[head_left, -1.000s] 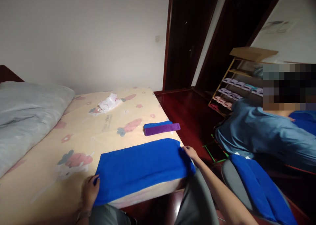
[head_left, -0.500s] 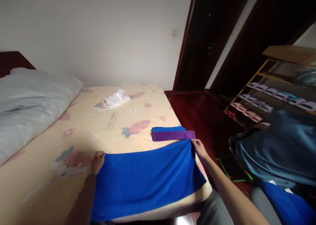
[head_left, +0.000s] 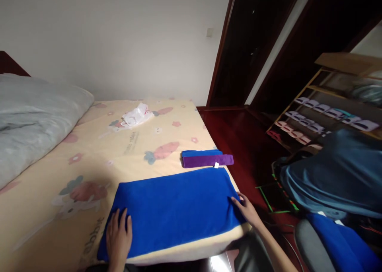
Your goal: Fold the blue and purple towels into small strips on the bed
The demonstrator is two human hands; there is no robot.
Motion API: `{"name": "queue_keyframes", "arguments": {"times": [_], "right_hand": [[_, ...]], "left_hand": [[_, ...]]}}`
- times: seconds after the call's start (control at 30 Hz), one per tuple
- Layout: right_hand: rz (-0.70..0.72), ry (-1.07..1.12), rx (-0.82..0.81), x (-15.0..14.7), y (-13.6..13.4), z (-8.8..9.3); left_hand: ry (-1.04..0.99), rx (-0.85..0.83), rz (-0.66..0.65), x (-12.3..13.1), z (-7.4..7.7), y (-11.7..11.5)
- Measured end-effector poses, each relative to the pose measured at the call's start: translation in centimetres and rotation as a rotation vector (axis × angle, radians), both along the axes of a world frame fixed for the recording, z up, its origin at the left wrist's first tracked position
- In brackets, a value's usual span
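A blue towel (head_left: 179, 208) lies spread out near the front edge of the bed, with a small white tag (head_left: 216, 165) at its far side. My left hand (head_left: 118, 233) rests on the towel's left part, palm down and fingers spread. At the right edge of the towel is my right hand (head_left: 246, 209), its thumb and fingers apart around the edge and touching the cloth. Just beyond the towel lie a folded purple cloth (head_left: 205, 160) and a folded blue cloth (head_left: 201, 152), side by side.
A white plastic bag (head_left: 137, 116) sits farther back on the patterned bed sheet (head_left: 125, 152). Grey bedding (head_left: 36, 121) is piled at left. To the right stand a shoe rack (head_left: 308, 87) with slippers and a chair holding blue cloth (head_left: 343, 240).
Both hands have let go of the towel's far corners and come nearer to me. The towel now lies flatter, and its white tag shows.
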State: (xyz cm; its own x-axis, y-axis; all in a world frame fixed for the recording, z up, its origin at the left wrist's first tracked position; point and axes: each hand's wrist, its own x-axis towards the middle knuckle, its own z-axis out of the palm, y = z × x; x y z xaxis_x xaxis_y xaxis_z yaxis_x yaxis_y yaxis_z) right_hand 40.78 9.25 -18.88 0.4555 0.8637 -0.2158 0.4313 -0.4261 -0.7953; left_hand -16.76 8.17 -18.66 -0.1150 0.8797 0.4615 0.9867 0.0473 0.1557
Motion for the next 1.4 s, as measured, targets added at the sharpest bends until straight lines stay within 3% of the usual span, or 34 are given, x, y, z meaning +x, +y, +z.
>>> {"name": "queue_keyframes", "arguments": {"times": [0.13,0.33,0.47,0.63,0.77,0.9,1.0,1.1,1.2,1.3,1.4], "right_hand": [[0.055,-0.001,-0.053,0.5,-3.4,-0.1],[0.032,-0.129,-0.145,1.6,-5.7,-0.8],[0.024,-0.134,-0.154,2.2,-5.4,-1.2],[0.005,-0.051,-0.092,2.1,0.4,0.8],[-0.001,-0.030,-0.069,2.1,7.2,1.8],[-0.009,-0.059,-0.047,2.0,11.9,1.6],[-0.004,-0.078,-0.029,1.9,13.3,1.7],[0.006,-0.089,-0.018,1.9,13.8,2.6],[0.052,-0.072,-0.009,1.5,14.1,4.2],[0.152,-0.029,0.014,-0.4,14.8,6.4],[0.334,0.073,0.124,-5.4,16.0,8.9]], "left_hand": [[0.041,-0.084,-0.096,3.7,-0.6,-4.7],[0.219,-0.204,-0.513,10.6,1.2,-7.2],[0.274,-0.205,-0.624,15.1,1.4,-8.6],[0.175,-0.274,-0.774,22.8,2.3,-7.2],[0.072,-0.376,-1.013,32.7,2.6,-4.9],[0.044,-0.519,-0.988,43.4,1.6,-3.1],[0.078,-0.582,-0.984,48.3,1.0,-2.2],[0.052,-0.605,-1.067,48.9,1.5,-2.4],[-0.109,-0.564,-1.043,45.8,2.6,-3.4],[-0.309,-0.450,-0.845,39.6,3.8,-4.4],[-0.544,-0.360,-0.618,31.1,5.2,-5.2]]}}
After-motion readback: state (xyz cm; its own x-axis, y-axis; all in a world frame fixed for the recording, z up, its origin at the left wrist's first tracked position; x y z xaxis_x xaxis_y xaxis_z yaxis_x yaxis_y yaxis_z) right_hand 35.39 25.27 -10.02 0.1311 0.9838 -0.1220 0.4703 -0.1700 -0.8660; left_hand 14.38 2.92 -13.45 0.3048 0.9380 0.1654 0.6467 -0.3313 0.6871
